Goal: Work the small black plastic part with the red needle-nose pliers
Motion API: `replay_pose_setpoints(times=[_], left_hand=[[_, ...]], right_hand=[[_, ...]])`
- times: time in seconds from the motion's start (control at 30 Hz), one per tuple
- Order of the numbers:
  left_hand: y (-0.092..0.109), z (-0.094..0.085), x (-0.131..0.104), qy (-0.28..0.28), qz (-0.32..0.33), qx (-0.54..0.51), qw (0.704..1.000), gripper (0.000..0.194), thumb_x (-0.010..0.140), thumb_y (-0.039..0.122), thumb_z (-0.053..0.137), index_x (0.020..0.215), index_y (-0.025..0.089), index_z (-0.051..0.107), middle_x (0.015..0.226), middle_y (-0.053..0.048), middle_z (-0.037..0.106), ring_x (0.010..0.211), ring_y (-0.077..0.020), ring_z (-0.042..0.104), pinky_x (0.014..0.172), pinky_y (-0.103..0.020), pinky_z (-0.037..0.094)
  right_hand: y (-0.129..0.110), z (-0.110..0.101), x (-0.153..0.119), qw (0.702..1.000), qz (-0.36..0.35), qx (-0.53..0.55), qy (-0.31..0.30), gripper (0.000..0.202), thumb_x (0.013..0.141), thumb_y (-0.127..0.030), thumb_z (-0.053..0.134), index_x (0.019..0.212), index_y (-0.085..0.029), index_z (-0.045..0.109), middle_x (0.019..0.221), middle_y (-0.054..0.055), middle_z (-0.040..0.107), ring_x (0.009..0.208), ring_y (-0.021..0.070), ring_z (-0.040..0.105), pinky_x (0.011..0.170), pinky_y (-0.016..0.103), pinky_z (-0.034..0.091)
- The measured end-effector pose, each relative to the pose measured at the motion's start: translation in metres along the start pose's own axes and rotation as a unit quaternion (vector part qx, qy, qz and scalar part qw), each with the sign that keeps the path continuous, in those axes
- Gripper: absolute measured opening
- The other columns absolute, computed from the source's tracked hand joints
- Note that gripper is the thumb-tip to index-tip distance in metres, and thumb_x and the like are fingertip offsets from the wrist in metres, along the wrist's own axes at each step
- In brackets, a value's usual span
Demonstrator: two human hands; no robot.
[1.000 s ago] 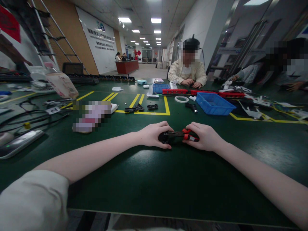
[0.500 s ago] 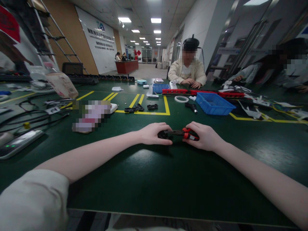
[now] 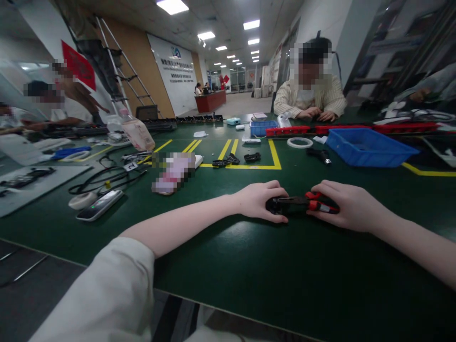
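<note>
Red pliers point(image 3: 310, 204), black part point(image 3: 272, 205)

Left hand point(image 3: 254, 202) is curled round the part, right hand point(image 3: 351, 204) holds the pliers, both left of the blue bin point(image 3: 377, 160), nearer me. I'd brace the part firmly and squeeze gently.

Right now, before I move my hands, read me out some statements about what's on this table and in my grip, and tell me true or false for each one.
1. Your right hand holds the red-handled pliers. True.
2. Your left hand is empty. False: it holds a small black part.
3. The large blue bin is to the right of the white ring. True.
4. The white ring lies inside the large blue bin. False: it lies on the green table, outside the bin.
5. The pliers point away from your left hand. False: they point toward it.
</note>
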State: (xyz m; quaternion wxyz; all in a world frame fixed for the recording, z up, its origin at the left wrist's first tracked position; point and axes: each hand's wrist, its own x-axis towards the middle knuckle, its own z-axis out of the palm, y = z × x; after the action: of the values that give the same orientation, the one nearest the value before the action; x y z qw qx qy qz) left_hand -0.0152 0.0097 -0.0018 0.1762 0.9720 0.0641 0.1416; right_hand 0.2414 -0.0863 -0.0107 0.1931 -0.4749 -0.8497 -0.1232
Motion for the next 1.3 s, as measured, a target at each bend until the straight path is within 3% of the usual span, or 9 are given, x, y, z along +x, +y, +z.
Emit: replay_pose_setpoints(times=[0.43,0.63,0.9,1.1,1.3], left_hand=[[0.001,-0.001,0.001,-0.006,0.009,-0.003,1.0,0.057,0.08,0.051,0.064,0.123,0.017,0.051,0.114,-0.009,0.053,0.093,-0.0197,0.058,0.079,-0.03,0.048],[0.001,-0.002,0.001,0.0,0.008,0.004,1.0,0.058,0.08,0.05,0.065,0.126,0.017,0.049,0.117,-0.01,0.054,0.101,-0.0222,0.056,0.085,-0.032,0.047],[0.003,-0.001,0.002,0.015,-0.013,0.008,1.0,0.062,0.079,0.048,0.066,0.129,0.017,0.044,0.119,-0.011,0.054,0.107,-0.0255,0.055,0.09,-0.038,0.047],[0.001,0.001,0.003,0.016,-0.004,0.022,1.0,0.07,0.081,0.05,0.062,0.135,0.011,0.04,0.126,-0.015,0.05,0.11,-0.0273,0.053,0.094,-0.041,0.045],[-0.002,0.002,0.002,-0.003,-0.022,0.028,0.999,0.084,0.083,0.05,0.057,0.146,0.008,0.021,0.14,-0.018,0.044,0.121,-0.0296,0.045,0.102,-0.045,0.036]], right_hand=[[0.003,0.002,0.003,0.999,-0.038,-0.022,0.032,0.035,0.079,-0.055,0.058,0.094,-0.024,0.056,0.08,0.008,0.063,0.063,0.0231,0.06,0.048,0.036,0.046],[-0.002,-0.001,0.004,0.997,-0.019,-0.07,0.041,0.037,0.079,-0.052,0.059,0.096,-0.02,0.058,0.087,0.01,0.065,0.07,0.0247,0.059,0.057,0.038,0.046],[0.001,-0.006,0.004,0.993,-0.008,-0.057,0.106,0.039,0.079,-0.05,0.061,0.107,-0.023,0.057,0.098,0.013,0.063,0.098,0.0335,0.057,0.084,0.049,0.044],[0.007,-0.006,0.001,0.992,0.008,-0.066,0.109,0.037,0.08,-0.047,0.06,0.108,-0.022,0.055,0.097,0.014,0.062,0.096,0.0338,0.057,0.082,0.049,0.044],[0.007,-0.005,0.001,0.992,-0.003,-0.086,0.088,0.044,0.08,-0.047,0.06,0.114,-0.021,0.052,0.103,0.015,0.059,0.101,0.0339,0.054,0.085,0.049,0.042]])
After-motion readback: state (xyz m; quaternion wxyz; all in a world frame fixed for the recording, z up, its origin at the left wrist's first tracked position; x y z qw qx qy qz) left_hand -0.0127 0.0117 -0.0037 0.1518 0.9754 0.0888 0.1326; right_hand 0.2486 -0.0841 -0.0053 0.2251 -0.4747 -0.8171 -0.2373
